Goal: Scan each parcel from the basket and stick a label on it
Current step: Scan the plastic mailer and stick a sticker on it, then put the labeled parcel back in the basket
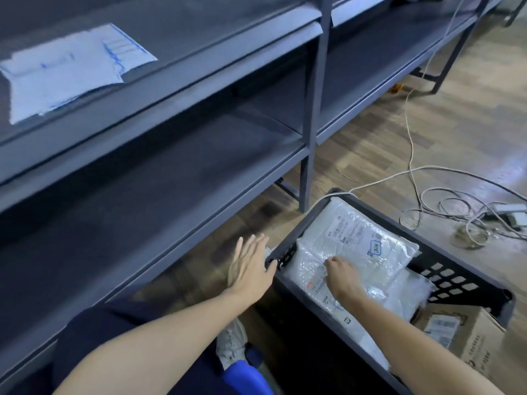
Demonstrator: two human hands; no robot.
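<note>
Clear-plastic parcel, uppermost in the dark basket on the floor: pinched by the right hand, left hand spread flat at the rim; pick-up step judged under way, lifting out for scanning required next.

Grey metal shelving stands on wood-plank floor (loose cables trailing across).
</note>
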